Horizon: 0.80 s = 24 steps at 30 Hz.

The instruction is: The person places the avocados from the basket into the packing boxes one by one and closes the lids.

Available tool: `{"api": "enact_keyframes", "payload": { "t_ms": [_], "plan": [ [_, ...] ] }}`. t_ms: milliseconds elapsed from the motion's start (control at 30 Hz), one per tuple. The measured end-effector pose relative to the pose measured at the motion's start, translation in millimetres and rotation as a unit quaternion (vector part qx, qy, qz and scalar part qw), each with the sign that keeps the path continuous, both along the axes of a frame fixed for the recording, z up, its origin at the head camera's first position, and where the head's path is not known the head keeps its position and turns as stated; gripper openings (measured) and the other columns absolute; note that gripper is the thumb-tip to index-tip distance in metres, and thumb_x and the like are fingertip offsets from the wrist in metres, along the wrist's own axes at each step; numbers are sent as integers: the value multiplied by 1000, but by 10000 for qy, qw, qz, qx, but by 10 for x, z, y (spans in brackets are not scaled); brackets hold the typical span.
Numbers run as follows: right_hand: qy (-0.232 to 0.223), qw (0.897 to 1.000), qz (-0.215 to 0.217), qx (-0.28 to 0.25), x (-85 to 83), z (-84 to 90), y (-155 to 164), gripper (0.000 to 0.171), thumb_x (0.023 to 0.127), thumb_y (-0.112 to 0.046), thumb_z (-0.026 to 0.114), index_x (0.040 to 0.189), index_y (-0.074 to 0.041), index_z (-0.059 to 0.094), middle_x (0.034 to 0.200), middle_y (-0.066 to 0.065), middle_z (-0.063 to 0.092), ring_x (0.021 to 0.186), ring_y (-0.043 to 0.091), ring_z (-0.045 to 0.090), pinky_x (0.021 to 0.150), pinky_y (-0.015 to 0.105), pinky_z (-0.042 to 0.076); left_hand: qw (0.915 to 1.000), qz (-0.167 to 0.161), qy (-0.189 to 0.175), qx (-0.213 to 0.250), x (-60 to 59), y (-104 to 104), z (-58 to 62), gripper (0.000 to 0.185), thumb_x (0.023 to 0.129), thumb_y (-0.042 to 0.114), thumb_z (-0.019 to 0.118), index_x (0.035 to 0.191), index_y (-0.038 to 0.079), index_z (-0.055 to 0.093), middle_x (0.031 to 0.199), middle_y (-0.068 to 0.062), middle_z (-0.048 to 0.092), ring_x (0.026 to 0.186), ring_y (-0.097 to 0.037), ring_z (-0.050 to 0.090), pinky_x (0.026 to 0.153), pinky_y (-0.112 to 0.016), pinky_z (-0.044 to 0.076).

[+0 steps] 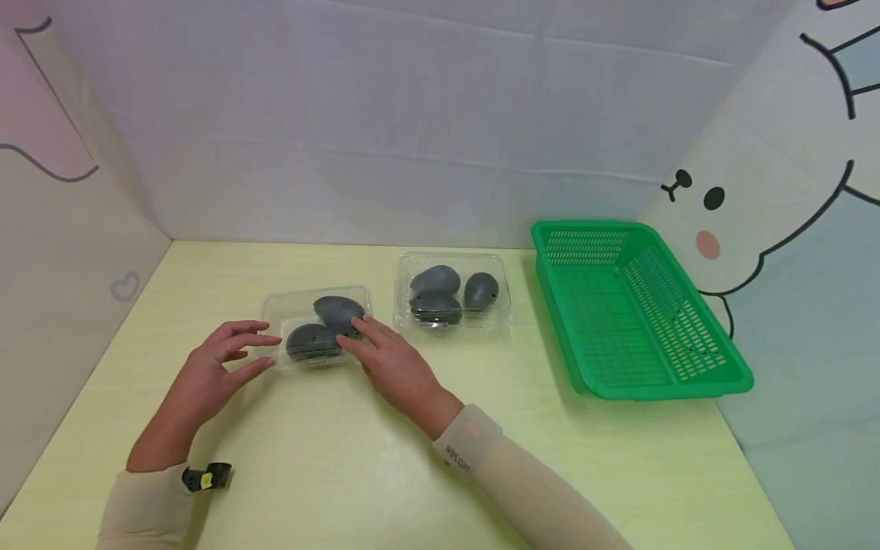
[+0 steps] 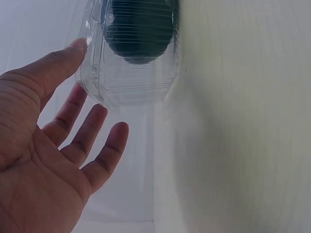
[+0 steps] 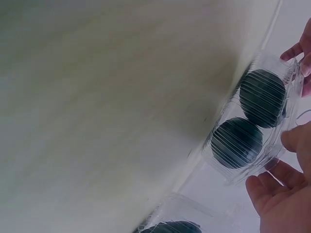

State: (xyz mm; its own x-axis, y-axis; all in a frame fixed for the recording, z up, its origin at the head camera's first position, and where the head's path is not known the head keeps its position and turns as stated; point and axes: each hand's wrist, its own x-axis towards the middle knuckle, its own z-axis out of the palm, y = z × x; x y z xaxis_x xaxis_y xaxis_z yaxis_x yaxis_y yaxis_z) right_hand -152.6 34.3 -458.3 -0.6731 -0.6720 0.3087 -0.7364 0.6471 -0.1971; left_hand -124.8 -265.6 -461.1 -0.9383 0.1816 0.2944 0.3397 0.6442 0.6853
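A clear plastic clamshell box (image 1: 282,307) on the table holds two smooth dark grey, egg-shaped pieces, one at the back (image 1: 340,310) and one at the front (image 1: 308,338). By its left end is my left hand (image 1: 211,376), fingers spread and thumb against the rim in the left wrist view; any firm hold is not visible. My right hand (image 1: 406,378) reaches over the box's right end, loosely bent fingertips at its edge. The right wrist view shows the pieces (image 3: 236,142) behind ribbed plastic, with the right thumb (image 3: 290,139) by the rim.
A second clear box (image 1: 467,261), to the right, contains three similar dark grey pieces (image 1: 480,291). A green slotted plastic basket (image 1: 584,370) stands on the table's right side. White cloth walls (image 1: 412,153) with cartoon prints border the pale table (image 1: 357,473).
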Motion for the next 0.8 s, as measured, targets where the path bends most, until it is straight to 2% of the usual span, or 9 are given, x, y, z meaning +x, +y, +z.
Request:
{"api": "enact_keyframes", "payload": {
  "t_ms": [200, 267, 467, 533, 633, 700, 733, 800],
  "plan": [
    [-301, 9993, -35, -212, -3, -1, 2, 52, 97, 0, 68, 145, -19, 62, 156, 10, 48, 146, 27, 41, 113, 31, 40, 9999, 6, -126, -53, 5, -1, -19, 37, 85, 1, 83, 120, 10, 76, 136, -9, 57, 123, -23, 51, 89, -3, 38],
    [-364, 9989, -78, -281, -9, -2, 1, 51, 97, 1, 67, 144, -19, 63, 155, 8, 49, 145, 26, 42, 112, 29, 41, 9999, -25, -157, -21, 1, -1, -27, 37, 85, 0, 83, 121, 9, 76, 136, -10, 56, 124, -29, 50, 89, -3, 38],
    [-458, 9979, -168, -426, -20, 1, -2, 48, 97, 2, 66, 140, -19, 66, 152, 7, 51, 142, 25, 44, 113, 27, 39, 9996, -93, -271, 80, -10, -4, -44, 36, 88, 2, 81, 123, 10, 75, 138, -10, 54, 126, -32, 48, 90, -2, 37],
    [-506, 9972, -187, -515, -18, 2, -8, 48, 97, 3, 65, 140, -19, 67, 151, 7, 52, 141, 25, 45, 113, 27, 38, 9994, -79, -321, 70, -10, -4, -42, 36, 88, 3, 81, 123, 10, 74, 139, -10, 54, 128, -33, 48, 91, -6, 42],
    [-627, 9959, -214, -609, -11, 4, -21, 47, 98, 4, 63, 140, -19, 67, 151, 7, 51, 142, 26, 44, 114, 29, 37, 9992, -71, -385, 63, -5, -5, -33, 36, 89, 2, 80, 124, 9, 73, 140, -11, 52, 129, -34, 47, 95, -28, 54],
    [-715, 9951, -219, -652, -6, 8, -29, 47, 99, 4, 62, 140, -18, 66, 152, 8, 51, 142, 26, 43, 115, 30, 37, 9991, -75, -412, 56, 1, -7, -24, 36, 90, 1, 79, 125, 9, 73, 141, -12, 52, 130, -35, 47, 94, -43, 54],
    [-746, 9948, -226, -653, -4, 9, -33, 47, 99, 4, 62, 141, -18, 66, 152, 8, 51, 142, 27, 43, 115, 30, 37, 9991, -85, -421, 55, 4, -10, -18, 36, 90, 0, 78, 125, 8, 73, 141, -12, 51, 130, -35, 47, 93, -47, 52],
    [-765, 9947, -234, -642, -1, 13, -40, 47, 99, 5, 62, 141, -18, 66, 152, 8, 51, 143, 27, 43, 114, 30, 38, 9990, -124, -424, 74, 10, -14, -5, 36, 90, -1, 77, 125, 7, 72, 141, -13, 51, 129, -35, 46, 93, -36, 55]
  ]
}}
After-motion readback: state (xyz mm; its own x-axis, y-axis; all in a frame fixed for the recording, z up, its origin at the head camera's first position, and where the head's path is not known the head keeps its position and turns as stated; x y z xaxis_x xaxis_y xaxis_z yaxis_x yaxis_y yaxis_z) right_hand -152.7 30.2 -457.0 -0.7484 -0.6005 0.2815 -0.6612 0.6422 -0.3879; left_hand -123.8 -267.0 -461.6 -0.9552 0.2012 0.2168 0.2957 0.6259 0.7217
